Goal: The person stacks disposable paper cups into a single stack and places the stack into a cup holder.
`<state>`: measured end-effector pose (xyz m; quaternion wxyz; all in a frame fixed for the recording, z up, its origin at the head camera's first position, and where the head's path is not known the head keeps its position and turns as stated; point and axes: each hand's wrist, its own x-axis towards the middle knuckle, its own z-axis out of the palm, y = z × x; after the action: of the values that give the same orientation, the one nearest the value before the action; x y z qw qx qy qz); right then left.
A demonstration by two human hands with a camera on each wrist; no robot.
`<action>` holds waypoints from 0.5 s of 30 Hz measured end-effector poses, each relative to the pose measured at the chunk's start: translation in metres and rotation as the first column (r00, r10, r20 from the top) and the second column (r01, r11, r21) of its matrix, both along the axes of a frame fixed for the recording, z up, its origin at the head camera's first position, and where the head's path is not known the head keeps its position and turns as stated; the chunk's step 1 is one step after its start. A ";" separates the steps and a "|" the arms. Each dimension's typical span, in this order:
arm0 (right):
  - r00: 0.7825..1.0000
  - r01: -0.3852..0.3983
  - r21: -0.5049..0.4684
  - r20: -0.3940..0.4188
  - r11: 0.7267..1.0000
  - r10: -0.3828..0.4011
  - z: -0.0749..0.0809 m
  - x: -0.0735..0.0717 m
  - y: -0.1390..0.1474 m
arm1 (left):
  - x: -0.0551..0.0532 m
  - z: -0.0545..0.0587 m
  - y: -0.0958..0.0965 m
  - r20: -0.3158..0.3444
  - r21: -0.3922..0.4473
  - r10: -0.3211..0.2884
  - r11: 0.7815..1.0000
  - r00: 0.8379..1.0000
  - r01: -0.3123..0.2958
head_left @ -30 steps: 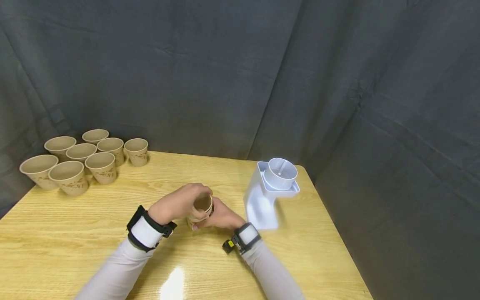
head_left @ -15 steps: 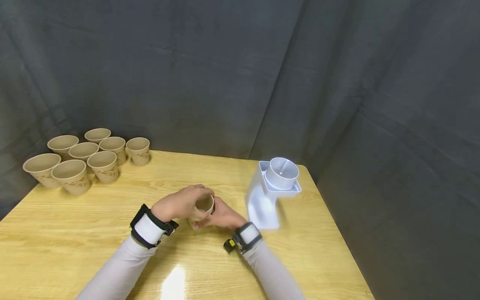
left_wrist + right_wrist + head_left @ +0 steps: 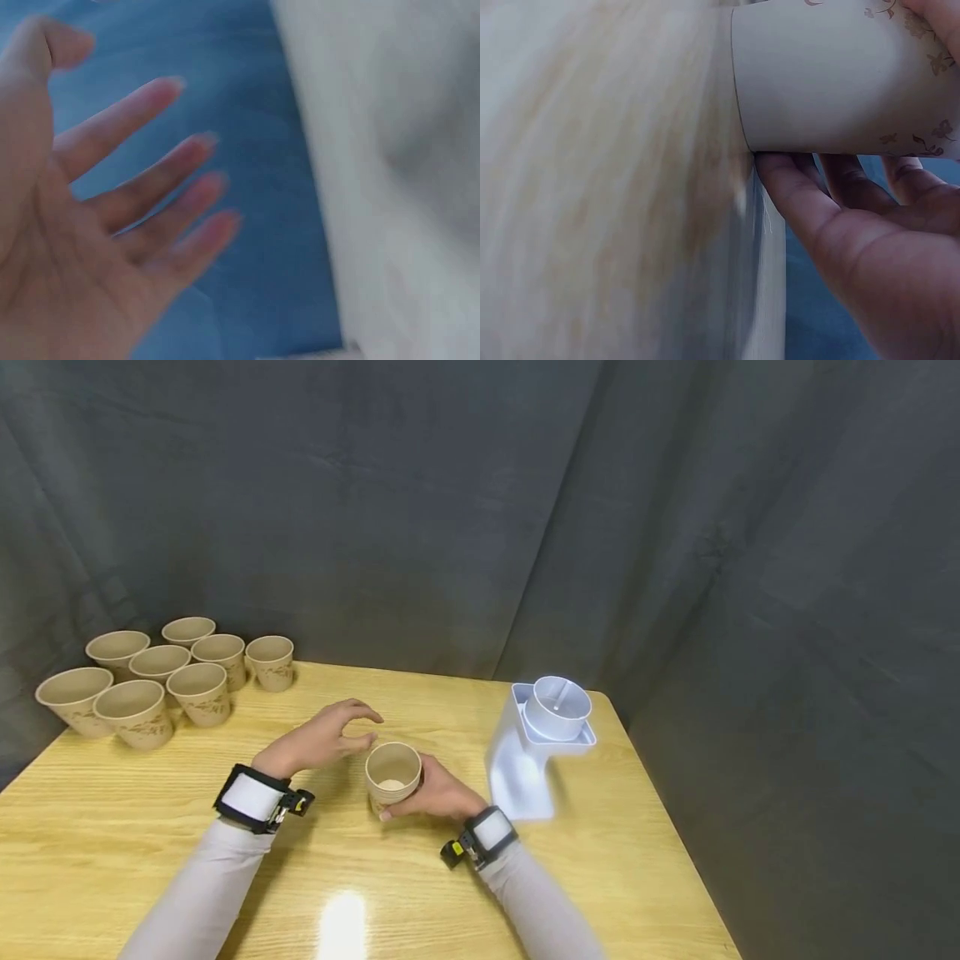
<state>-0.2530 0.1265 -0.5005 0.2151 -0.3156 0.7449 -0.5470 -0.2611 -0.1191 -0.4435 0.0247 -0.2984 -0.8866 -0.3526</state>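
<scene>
A beige paper cup (image 3: 393, 766) with a printed leaf pattern stands upright on the table in the middle of the head view. Lines below its rim look like other cups nested with it, though I cannot tell for sure. My right hand (image 3: 442, 791) holds it from the right, thumb in front and fingers behind. In the right wrist view the fingers lie along the side of the cup (image 3: 840, 79), near its base. To the upper left of the cup, my left hand (image 3: 322, 739) is apart from it and holds nothing. Its fingers are spread in the left wrist view (image 3: 142, 195).
Several similar paper cups (image 3: 198, 685) stand upright in a group at the table's back left. A white stand with a round cup-shaped top (image 3: 557, 710) is right of my right hand. Dark curtains (image 3: 390, 510) hang behind the wooden table (image 3: 630, 877).
My left hand has let go of the cup and moved up and to the left. The right hand keeps its hold, and the cup's opening is now uncovered.
</scene>
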 end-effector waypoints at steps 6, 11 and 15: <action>1.000 0.014 -0.003 0.001 1.000 -0.014 -0.001 -0.001 0.000 | -0.012 -0.019 -0.033 -0.100 -0.054 0.161 0.985 0.982 -0.167; 1.000 0.014 0.002 -0.003 1.000 -0.014 0.000 -0.001 -0.001 | -0.027 -0.017 -0.052 -0.170 -0.067 0.224 0.969 0.960 -0.238; 1.000 0.005 0.004 0.010 1.000 -0.005 0.001 0.000 -0.001 | -0.043 -0.007 -0.062 -0.145 -0.067 0.260 0.960 0.955 -0.271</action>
<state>-0.2528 0.1253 -0.4998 0.2180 -0.3105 0.7457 -0.5478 -0.3037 -0.1814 -0.4508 0.1185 -0.2003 -0.9294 -0.2865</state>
